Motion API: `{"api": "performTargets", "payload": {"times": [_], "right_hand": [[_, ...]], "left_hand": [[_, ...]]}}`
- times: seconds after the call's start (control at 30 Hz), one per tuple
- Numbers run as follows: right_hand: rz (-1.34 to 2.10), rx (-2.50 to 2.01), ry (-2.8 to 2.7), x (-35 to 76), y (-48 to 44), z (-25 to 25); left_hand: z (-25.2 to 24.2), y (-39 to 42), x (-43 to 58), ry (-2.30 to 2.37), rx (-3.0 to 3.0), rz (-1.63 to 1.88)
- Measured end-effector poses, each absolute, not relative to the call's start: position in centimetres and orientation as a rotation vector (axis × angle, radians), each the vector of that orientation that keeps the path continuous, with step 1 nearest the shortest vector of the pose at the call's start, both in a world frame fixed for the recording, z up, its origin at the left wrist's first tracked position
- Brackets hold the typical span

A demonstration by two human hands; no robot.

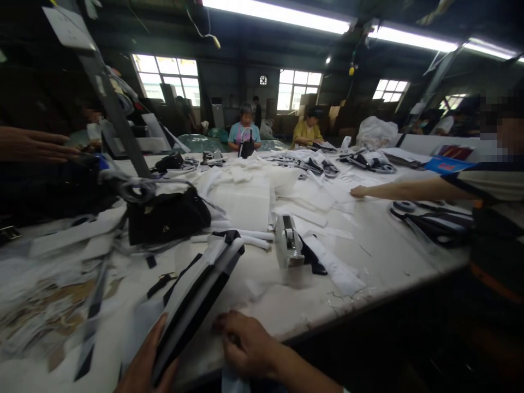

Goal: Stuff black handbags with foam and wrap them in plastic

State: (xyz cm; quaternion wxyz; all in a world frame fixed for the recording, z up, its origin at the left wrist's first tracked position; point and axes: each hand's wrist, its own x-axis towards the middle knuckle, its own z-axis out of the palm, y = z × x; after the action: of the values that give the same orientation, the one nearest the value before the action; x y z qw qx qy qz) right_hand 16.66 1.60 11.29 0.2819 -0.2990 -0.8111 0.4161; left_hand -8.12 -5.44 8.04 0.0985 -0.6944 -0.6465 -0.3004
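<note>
My left hand (pixel 143 363), at the bottom edge, is wrapped around the lower end of a long black bundle with white wrapping strips (pixel 200 289), perhaps a folded bag part. The bundle slants up and away over the table. To its right, my right hand (pixel 248 341) is low at the table's front edge with its fingers curled in; whether anything is pinched there I cannot make out. A clear tape dispenser (pixel 289 240) stands beyond my right hand, beside a black piece with a white wrap (pixel 333 265). A black handbag (pixel 167 215) sits behind the bundle.
White sheets (pixel 241 199) and white rolls (pixel 256 240) cover the table's middle. Scraps and plastic (pixel 45 305) lie at left, near a metal post (pixel 123 114). A co-worker's arm (pixel 409 190) reaches in from the right; another person's hand (pixel 36 144) shows at left.
</note>
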Motion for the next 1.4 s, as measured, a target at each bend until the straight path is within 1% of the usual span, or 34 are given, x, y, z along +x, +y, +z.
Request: {"api": "performTargets", "payload": {"times": [0.1,0.17,0.23,0.33,0.4,0.43,0.57,0.63,0.7,0.83,0.97,1.1,1.23,1.4], "right_hand": [[1.408,-0.443,-2.324,14.6,1.6,11.5],[1.448,-0.333,-2.311,14.4,1.4,11.8],[1.304,-0.440,-2.231,14.9,1.2,12.1],[0.974,-0.834,-2.124,15.9,1.3,11.9],[0.817,-1.023,-2.194,15.9,2.0,11.4],[0.763,-1.050,-2.281,15.6,2.6,11.1],[0.580,-0.827,-2.615,12.9,6.1,10.2],[0.486,-0.711,-2.673,11.5,7.6,10.2],[0.426,-0.687,-2.677,10.9,8.2,10.3],[0.504,-0.759,-2.679,11.9,6.5,10.5],[0.637,-0.656,-2.747,12.1,4.6,10.6],[0.598,-0.639,-2.744,11.2,4.8,10.4],[0.581,-0.668,-2.700,12.5,3.5,10.7],[0.730,-0.494,-2.724,14.9,1.1,11.4]], "left_hand": [[9.4,-5.8,-7.7,-1.949,-2.040,-0.821],[9.9,-5.9,-7.5,-1.955,-2.011,-0.800],[10.0,-5.9,-7.5,-1.966,-1.977,-0.796],[10.2,-5.8,-7.5,-1.995,-1.952,-0.825],[10.4,-5.8,-7.5,-2.026,-1.950,-0.850],[10.5,-5.8,-7.6,-2.041,-1.951,-0.860],[10.8,-5.9,-7.9,-2.127,-1.935,-0.866],[10.9,-6.0,-8.0,-2.170,-1.916,-0.865],[10.9,-6.1,-8.0,-2.178,-1.913,-0.881],[11.2,-6.0,-8.1,-2.159,-1.918,-0.916],[12.0,-5.5,-8.0,-2.161,-1.921,-0.920],[12.4,-5.0,-7.7,-2.072,-1.949,-0.897],[11.5,-5.2,-6.8,-1.919,-1.997,-0.799],[9.8,-5.7,-5.5,-1.685,-2.078,-0.651]]}}
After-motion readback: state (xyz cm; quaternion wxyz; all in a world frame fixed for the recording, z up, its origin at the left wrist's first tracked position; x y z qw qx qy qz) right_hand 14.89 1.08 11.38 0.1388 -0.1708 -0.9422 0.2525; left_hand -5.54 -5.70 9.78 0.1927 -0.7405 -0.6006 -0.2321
